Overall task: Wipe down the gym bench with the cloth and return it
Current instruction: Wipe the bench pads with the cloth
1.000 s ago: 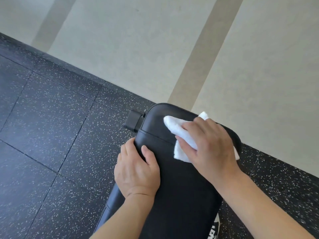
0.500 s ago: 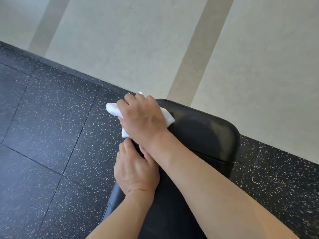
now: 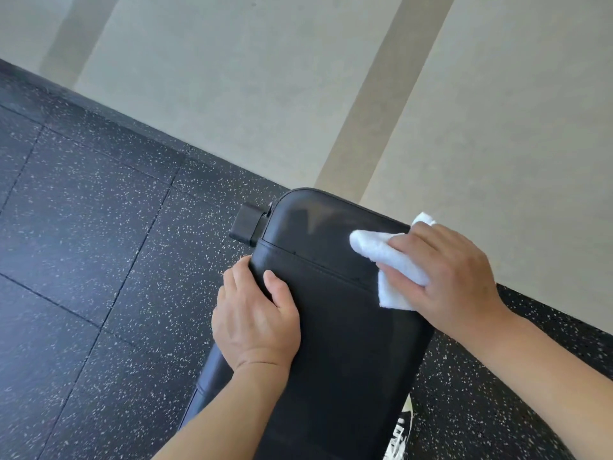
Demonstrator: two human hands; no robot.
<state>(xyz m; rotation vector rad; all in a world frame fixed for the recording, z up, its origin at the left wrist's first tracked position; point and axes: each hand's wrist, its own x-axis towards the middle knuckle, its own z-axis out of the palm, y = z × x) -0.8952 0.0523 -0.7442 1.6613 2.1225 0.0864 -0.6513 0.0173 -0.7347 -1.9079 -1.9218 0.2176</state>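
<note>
The black padded gym bench [image 3: 335, 327] runs from the bottom of the view up to the wall. My right hand [image 3: 444, 277] presses a white cloth [image 3: 391, 260] flat on the bench's far right edge, fingers closed over it. One corner of the cloth sticks out past the knuckles, over the bench edge. My left hand [image 3: 255, 317] grips the bench's left edge, thumb on top and fingers wrapped down the side. A faint damp sheen shows on the pad's far end.
A black foot of the bench frame [image 3: 247, 224] sticks out at the far left corner. Speckled black rubber floor tiles [image 3: 83, 260] surround the bench. A beige wall [image 3: 298, 94] stands just behind it. A black-and-white shoe [image 3: 399, 433] shows under the bench's right side.
My right hand has swept the cloth from the bench's far left corner back across to its right edge. The left hand has kept its grip on the left edge.
</note>
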